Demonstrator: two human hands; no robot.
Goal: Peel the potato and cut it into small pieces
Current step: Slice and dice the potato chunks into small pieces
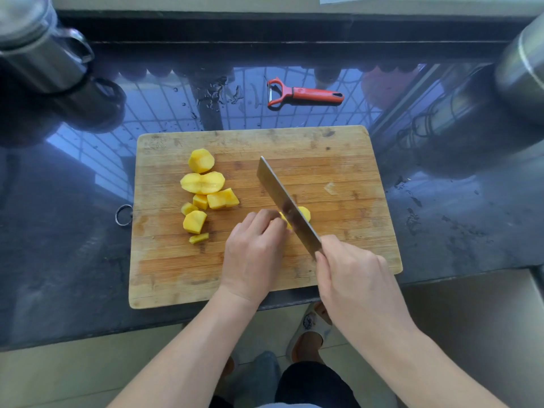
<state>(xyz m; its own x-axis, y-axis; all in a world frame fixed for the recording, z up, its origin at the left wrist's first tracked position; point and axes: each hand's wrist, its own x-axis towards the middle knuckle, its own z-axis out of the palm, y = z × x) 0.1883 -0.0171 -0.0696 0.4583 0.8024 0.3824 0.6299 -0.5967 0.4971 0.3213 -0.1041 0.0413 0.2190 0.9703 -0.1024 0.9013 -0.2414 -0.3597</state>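
A wooden cutting board (338, 172) lies on the dark counter. Several peeled yellow potato pieces (203, 182) sit on its left half. Near the board's middle, my left hand (253, 254) holds down another potato piece (305, 214) with curled fingertips; most of that piece is hidden by the fingers and the blade. My right hand (353, 278) grips the handle of a cleaver (282, 201), whose blade runs diagonally across the held piece, just right of my left fingertips.
A red peeler (303, 94) lies on the wet counter behind the board. A steel jug (38, 51) stands at the back left, a steel pot (521, 72) at the back right. The board's near edge overhangs the counter front.
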